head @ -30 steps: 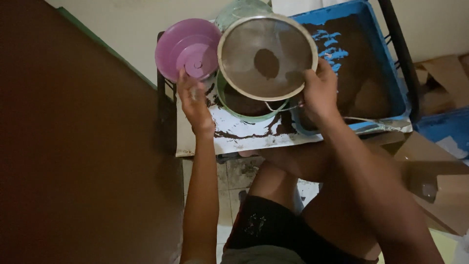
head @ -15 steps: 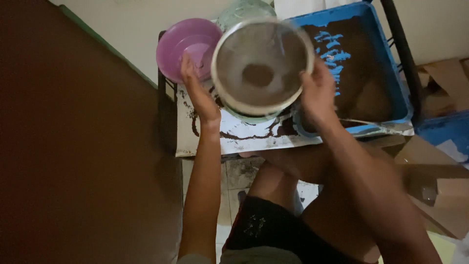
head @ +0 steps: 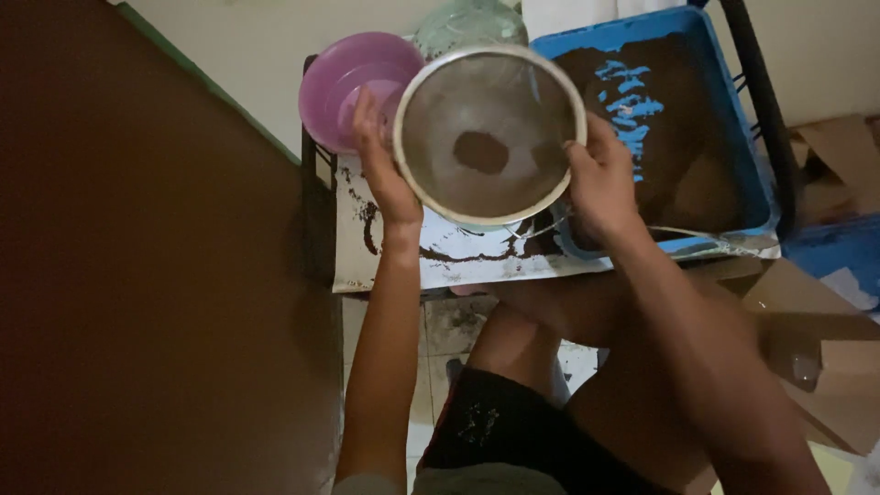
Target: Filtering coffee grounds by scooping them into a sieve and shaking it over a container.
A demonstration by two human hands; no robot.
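Head view, looking down past bare knees: a dark brown panel (head: 137, 275) fills everything left of the grip, its green edge running diagonally up toward the pale wall. Just beyond the left hand (head: 385, 174) stands a pink plastic bowl (head: 353, 82), round and tilted a little, its rim partly hidden behind the fingers. The left hand clasps the left rim of a round metal sieve (head: 490, 133), fingers pointing up along the edge, thumb side toward the mesh. The sieve is held up off the surface between both hands, facing the camera, and a small dark clump of powder (head: 481, 153) sits near the middle of its mesh. Behind the sieve's upper edge a pale green glass jar (head: 467, 23) shows, mostly covered by the mesh. Beneath the grip lies a white sheet (head: 440, 252) smeared with dark brown powder in curved streaks; the sieve blocks sight of whatever stands directly under it. The right hand (head: 600, 183) closes around the right rim of the sieve, fingers wrapped over the edge. Right of that hand is a blue rectangular tray (head: 724, 119) with a wide layer of dark brown powder inside, scraped so that blue patches show through. Its near corner is touching the sheet's edge. A black metal frame (head: 756, 101) runs alongside the tray's far side. Farther right and lower, brown cardboard pieces (head: 816, 302) lie on the floor, plain and flat, beside a second blue container (head: 839, 252) only partly in view.
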